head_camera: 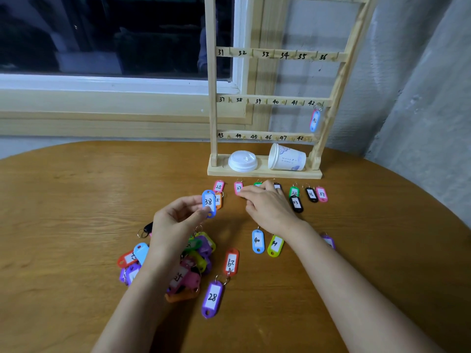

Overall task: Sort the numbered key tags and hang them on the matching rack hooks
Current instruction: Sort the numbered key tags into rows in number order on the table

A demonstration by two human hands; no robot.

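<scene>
My left hand (178, 220) pinches blue tag 38 (209, 203) by its long edges, above mid-table, short of the rack (212, 98) at the far edge. Light, stiff, slick plastic; I judge the ring end best for hooking. My right hand (270, 207) lies on the sorted row, touching tag 27 (238, 187); whether it grips, I cannot tell. Wooden table (76, 200), dark window (102, 34), grey wall (420, 98).
</scene>
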